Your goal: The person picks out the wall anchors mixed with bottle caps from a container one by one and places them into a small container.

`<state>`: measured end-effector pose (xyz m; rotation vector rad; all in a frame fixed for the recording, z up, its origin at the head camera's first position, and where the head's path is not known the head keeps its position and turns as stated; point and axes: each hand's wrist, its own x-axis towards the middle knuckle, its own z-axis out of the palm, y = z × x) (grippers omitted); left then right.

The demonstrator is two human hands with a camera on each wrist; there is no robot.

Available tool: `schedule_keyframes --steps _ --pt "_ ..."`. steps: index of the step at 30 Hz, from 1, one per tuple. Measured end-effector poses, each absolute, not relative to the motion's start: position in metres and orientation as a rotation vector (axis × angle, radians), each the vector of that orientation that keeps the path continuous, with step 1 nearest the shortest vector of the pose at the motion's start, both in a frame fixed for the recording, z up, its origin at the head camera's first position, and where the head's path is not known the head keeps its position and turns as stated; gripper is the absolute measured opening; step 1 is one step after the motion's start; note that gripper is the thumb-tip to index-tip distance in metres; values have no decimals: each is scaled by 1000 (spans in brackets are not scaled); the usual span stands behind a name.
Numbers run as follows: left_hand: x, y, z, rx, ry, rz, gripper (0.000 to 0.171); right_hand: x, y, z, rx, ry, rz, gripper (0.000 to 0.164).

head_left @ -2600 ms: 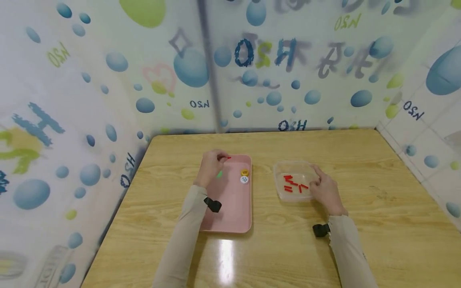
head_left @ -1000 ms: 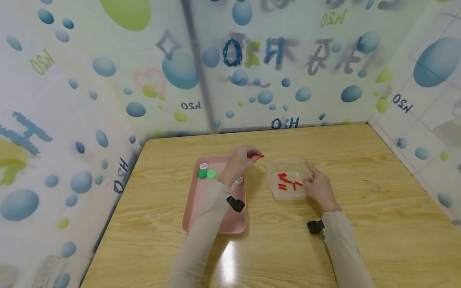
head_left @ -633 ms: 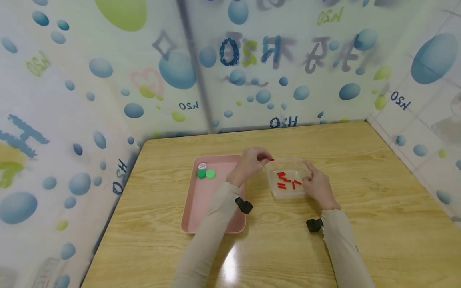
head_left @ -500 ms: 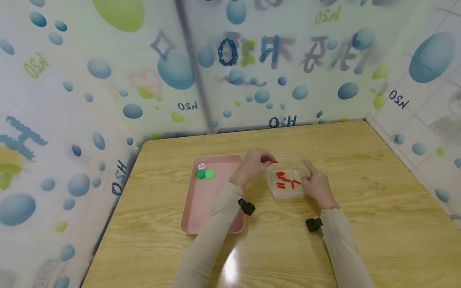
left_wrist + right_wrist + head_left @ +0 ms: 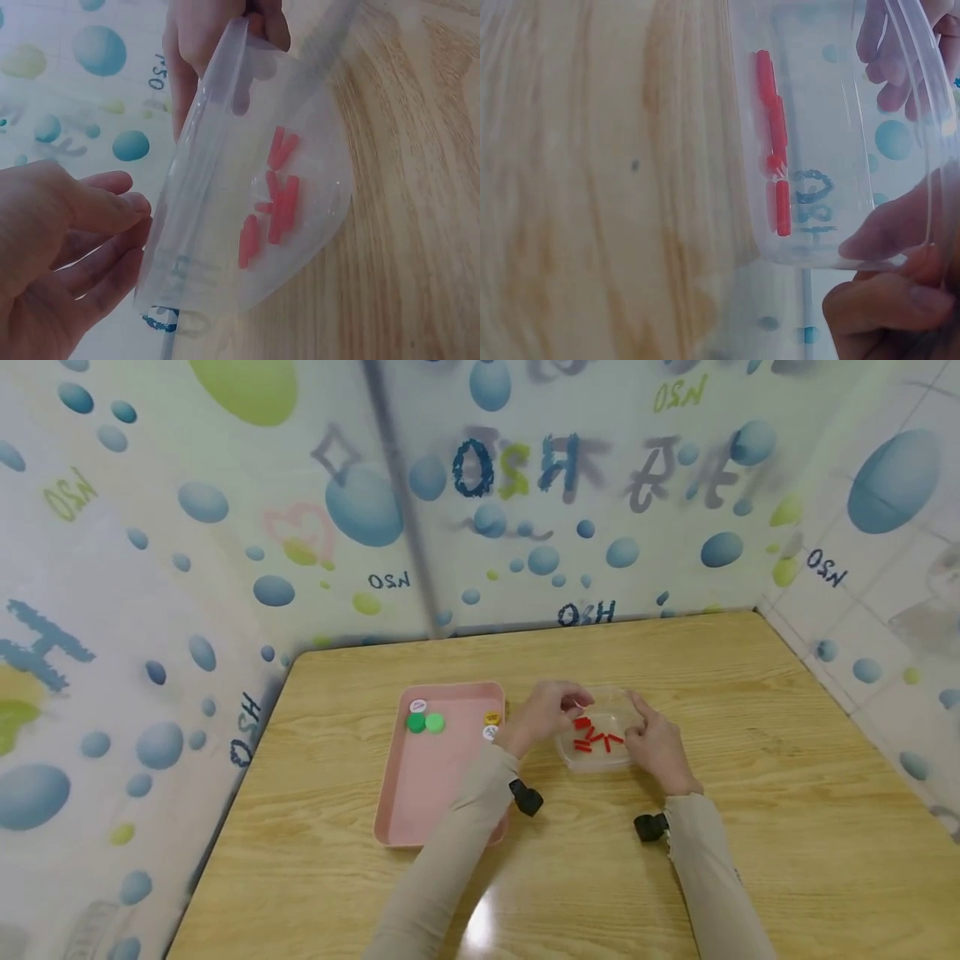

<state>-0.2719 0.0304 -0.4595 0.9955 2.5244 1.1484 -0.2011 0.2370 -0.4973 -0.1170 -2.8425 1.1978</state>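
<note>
A clear plastic box (image 5: 596,763) stands on the table, with several short red sticks (image 5: 582,745) lying on its bottom. My right hand (image 5: 662,752) grips its right side; the right wrist view shows thumb and fingers pinching the rim at a corner. Over the opposite side hovers my left hand (image 5: 543,718), its fingers loosely bent above the rim. No stick shows between thumb and fingertips in the left wrist view, where the left hand (image 5: 71,247) appears beside the box wall. The sticks (image 5: 281,206) lie loose, some side by side.
Left of the box sits a pink tray (image 5: 420,793). In its far left corner are a white round cap (image 5: 417,706), a dark green one (image 5: 416,722) and a light green one (image 5: 434,722). A yellow cap (image 5: 492,718) and another white cap (image 5: 491,732) lie at its right side.
My left hand has carried a red stick from over the tray rightward to the box and let it go there. The right hand has kept its grip on the box.
</note>
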Motion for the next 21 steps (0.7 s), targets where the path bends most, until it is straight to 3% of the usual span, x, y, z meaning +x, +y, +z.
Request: schedule_keyframes --steps 12,16,21 --pt "-259 8 -438 973 2555 1425 34 -196 262 -499 -47 -2938 1277 68" --pt "-258 -7 -434 920 2581 1372 40 -190 274 -489 13 -2979 1262 79" --pt "-259 -36 -441 822 2739 1221 46 -199 274 -468 69 -2881 1061 79"
